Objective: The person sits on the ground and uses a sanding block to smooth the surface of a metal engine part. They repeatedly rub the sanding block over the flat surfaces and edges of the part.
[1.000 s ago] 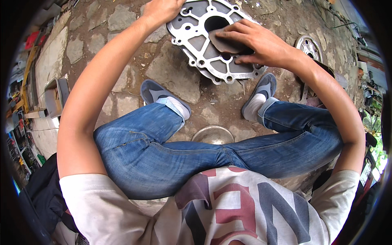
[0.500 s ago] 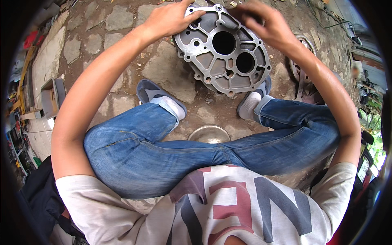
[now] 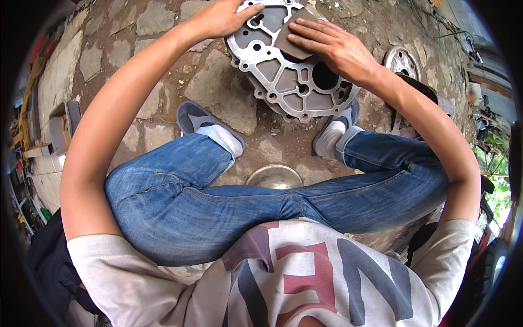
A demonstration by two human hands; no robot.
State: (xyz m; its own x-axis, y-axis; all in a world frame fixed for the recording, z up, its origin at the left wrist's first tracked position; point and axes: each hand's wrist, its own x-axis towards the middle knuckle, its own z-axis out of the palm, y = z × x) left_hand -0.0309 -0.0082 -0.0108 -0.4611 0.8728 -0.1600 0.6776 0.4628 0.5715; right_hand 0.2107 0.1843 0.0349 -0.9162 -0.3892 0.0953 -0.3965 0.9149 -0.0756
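A grey cast-metal gear housing, with a ribbed face and round bores, stands on the ground in front of my feet. My left hand grips its upper left rim, thumb over the flange; the fingertips are partly cut off by the frame's top. With fingers stretched out, my right hand presses a brown-grey piece of sandpaper onto the housing's face. The sheet covers the larger bore, while the smaller bore shows below my right hand.
A metal bowl sits on the stone-paved ground between my legs. To the right lie a round metal wheel-like part and other metal parts. A grey tray stands at the left.
My right hand has come left and down from the housing's upper right edge, bringing the sandpaper onto the face over the larger bore. My left hand keeps its hold on the rim.
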